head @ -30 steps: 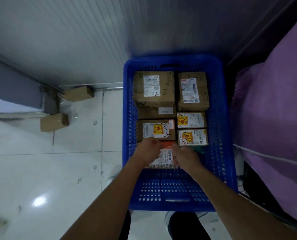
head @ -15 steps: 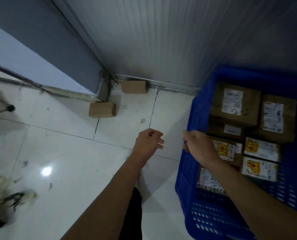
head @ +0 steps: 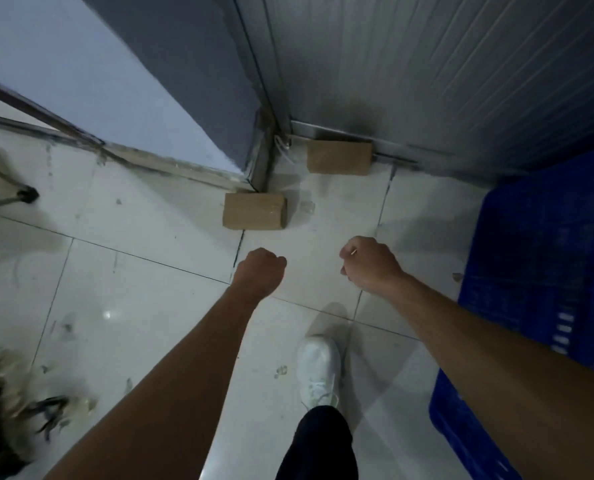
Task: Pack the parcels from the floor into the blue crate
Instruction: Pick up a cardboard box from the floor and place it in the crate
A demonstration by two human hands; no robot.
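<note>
Two brown cardboard parcels lie on the white tiled floor. The nearer parcel sits by the corner post; the farther parcel rests against the ribbed wall. My left hand hovers just below the nearer parcel, fingers curled into a fist with nothing in it. My right hand hangs beside it, also curled and holding nothing. The blue crate stands at the right edge; its inside is out of view.
A ribbed grey wall and a dark door panel meet at the corner. A tripod foot stands at the left. Dark debris lies at the lower left. My white shoe steps forward on the tiles.
Both hands left the crate after setting a parcel in it and swung left over the floor. The view turned left, so the crate slid to the right edge and the floor parcels came closer.
</note>
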